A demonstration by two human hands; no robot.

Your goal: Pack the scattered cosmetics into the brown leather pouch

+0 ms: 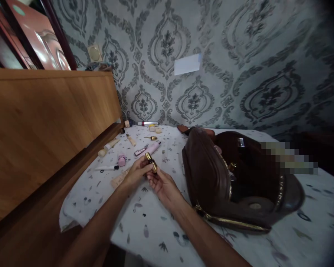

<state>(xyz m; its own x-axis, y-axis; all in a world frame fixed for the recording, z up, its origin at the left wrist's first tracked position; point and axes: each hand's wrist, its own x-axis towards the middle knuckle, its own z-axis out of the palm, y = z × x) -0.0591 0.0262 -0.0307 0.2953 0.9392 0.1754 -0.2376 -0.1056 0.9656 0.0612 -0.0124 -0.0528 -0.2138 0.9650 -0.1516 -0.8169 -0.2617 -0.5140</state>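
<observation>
A small lipstick tube (151, 163), gold at both ends and dark in the middle, is held in front of me over the cloth. My left hand (136, 172) pinches it from the left side. From below and the right, the fingers of my right hand (164, 186) close on its lower gold end. Just beyond the hands lie a pink tube (153, 148) and a pink clip-like piece (140, 151). A peach-coloured flat item (119, 179) is partly covered by my left hand. To the right a brown leather bag (206, 167) stands unzipped, with a few small things inside.
Left of the hands are a pink jar (121, 159), a black-and-white pen-like stick (108, 168) and a pale tube (111, 144). Farther back lie a silver tube (149, 123) and a gold pointed item (153, 138). A wooden cabinet (50, 129) borders the left side; a patterned wall stands behind.
</observation>
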